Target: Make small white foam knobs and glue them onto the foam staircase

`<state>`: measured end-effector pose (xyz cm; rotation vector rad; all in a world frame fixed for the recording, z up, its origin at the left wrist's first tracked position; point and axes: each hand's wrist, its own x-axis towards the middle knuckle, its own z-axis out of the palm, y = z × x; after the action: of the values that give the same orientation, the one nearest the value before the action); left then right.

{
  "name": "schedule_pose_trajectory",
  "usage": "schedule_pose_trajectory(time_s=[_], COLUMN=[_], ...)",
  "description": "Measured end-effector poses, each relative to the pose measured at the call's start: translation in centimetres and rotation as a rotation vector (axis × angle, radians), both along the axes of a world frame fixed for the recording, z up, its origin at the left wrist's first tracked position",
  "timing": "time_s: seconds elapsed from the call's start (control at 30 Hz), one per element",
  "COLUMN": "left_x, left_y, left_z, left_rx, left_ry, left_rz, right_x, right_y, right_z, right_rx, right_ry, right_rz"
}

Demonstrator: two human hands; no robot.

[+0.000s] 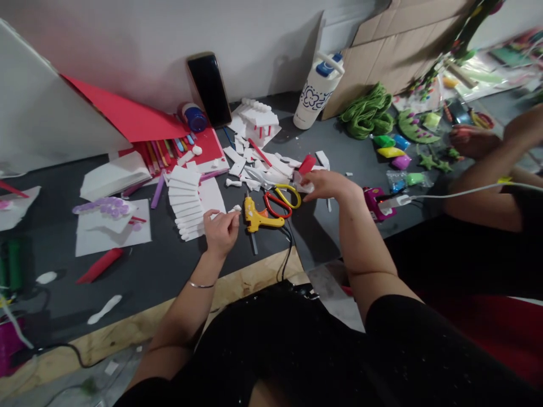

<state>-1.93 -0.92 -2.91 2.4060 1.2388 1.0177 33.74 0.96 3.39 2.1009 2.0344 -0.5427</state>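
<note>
White lump (235, 209) in the left hand (221, 232) looks small, perhaps irregular.

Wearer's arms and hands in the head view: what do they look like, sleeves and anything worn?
Both the left hand and right hand are ungloved. The short black sleeves stop above the elbows. A thin, silver-coloured bangle circles the left wrist; the right wrist is bare. Any rings are too small to make out.
</note>
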Motion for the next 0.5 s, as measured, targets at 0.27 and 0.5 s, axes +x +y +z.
schedule_pose_trajectory(time_s=[0.27, 0.5], left_x=[0.2, 2.0], left_y=[-0.6, 0.9], left_z=[2.6, 4.1], left_rx=[-0.128, -0.528], left_ry=[-0.061, -0.567], left_rz=[0.008, 0.007], right_x=[-2.6, -9.0], right_y=[1.6, 2.7], right_z=[1.5, 3.2], right_rx=[0.409, 0.035], right_ry=[0.576, 1.406], right_rz=[-0.166, -0.171])
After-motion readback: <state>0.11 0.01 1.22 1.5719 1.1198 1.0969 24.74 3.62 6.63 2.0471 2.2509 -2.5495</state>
